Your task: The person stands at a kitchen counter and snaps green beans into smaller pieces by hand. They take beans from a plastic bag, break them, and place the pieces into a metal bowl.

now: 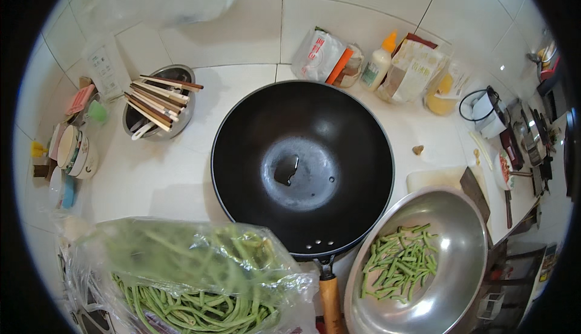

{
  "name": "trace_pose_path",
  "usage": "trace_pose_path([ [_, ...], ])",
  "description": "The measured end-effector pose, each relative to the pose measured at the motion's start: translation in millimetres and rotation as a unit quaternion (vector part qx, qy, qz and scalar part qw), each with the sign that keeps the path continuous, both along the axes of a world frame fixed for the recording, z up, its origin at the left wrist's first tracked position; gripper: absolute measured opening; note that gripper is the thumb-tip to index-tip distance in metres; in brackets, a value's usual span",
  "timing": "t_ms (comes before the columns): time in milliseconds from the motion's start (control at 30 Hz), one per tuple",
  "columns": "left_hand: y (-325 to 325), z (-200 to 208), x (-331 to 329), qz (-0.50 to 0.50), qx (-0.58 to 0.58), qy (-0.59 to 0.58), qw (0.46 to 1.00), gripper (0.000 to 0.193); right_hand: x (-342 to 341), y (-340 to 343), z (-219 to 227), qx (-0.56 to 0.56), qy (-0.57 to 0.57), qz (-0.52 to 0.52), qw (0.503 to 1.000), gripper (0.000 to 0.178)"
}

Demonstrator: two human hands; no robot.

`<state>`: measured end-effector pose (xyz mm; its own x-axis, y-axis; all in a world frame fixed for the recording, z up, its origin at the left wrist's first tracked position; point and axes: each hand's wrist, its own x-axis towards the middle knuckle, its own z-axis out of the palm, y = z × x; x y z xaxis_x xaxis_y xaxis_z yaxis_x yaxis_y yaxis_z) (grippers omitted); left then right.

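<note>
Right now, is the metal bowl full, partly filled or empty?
Partly filled. In the metal bowl, cut green beans lie at the bottom, and bare, shiny wall shows around them.

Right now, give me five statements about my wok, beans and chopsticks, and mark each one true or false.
1. Short green bean pieces lie in the metal bowl. True.
2. The wok has its wooden handle toward the picture's lower edge. True.
3. The wok is full of beans. False: it shows only a small wet-looking patch.
4. The chopsticks lie in the wok. False: they rest across a metal pot.
5. Long beans are in the clear plastic bag. True.
</note>
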<state>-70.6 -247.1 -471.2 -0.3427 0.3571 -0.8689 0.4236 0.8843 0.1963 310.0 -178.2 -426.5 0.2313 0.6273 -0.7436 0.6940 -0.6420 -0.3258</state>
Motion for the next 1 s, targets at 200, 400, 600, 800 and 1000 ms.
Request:
trace_pose_path([
  [200,16,8,-3,-0.013,0.003,-0.007,1.000,0.033,1,20,10,0.008,0.006,0.024,1.000,0.020],
  [400,19,15,-8,-0.043,0.010,-0.021,0.999,0.033,-3,39,25,0.041,0.028,0.071,0.996,0.022],
  [600,3,6,-19,-0.111,0.021,-0.054,0.992,0.033,-10,45,43,0.107,0.067,0.140,0.982,0.023],
  [800,23,12,-22,-0.277,0.019,-0.162,0.947,0.033,-18,40,47,0.158,0.104,0.203,0.961,0.025],
  [1000,105,260,38,-0.343,0.370,-0.304,0.808,0.025,-18,38,74,0.220,0.136,0.304,0.917,0.026],
])
